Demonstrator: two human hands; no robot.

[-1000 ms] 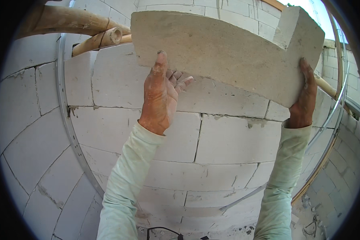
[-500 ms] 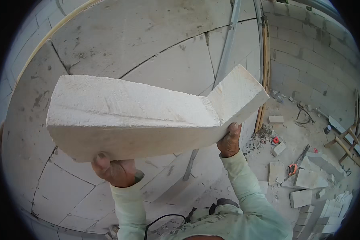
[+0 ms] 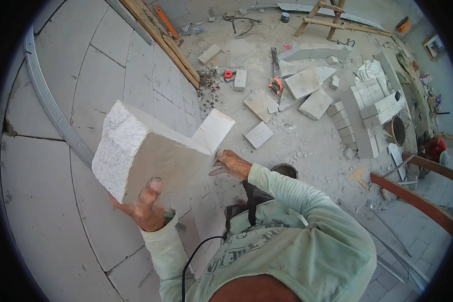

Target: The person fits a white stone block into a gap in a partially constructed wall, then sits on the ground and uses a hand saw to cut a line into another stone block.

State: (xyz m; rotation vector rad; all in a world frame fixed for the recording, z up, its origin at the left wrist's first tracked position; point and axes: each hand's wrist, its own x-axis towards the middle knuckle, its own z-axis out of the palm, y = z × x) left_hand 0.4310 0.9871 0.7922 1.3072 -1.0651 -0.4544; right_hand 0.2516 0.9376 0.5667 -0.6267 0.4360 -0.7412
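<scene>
A white aerated concrete block with an angled notch cut near its right end is held up in front of the block wall. Its rough broken end is at the left. My left hand grips the block low at that end, thumb on the smooth face and fingers mostly hidden underneath. At the narrow right end, my right hand closes on the edge below the raised tip; some of its fingers are partly hidden.
A block wall with a metal channel stands at left. On the dusty floor lie an orange-handled handsaw, a red tape measure, loose cut blocks and stacked blocks. A wooden trestle stands far off; brown beams cross the right.
The view has swung right toward the floor. The block has turned, so its rough left end now faces me. Both hands still hold it.
</scene>
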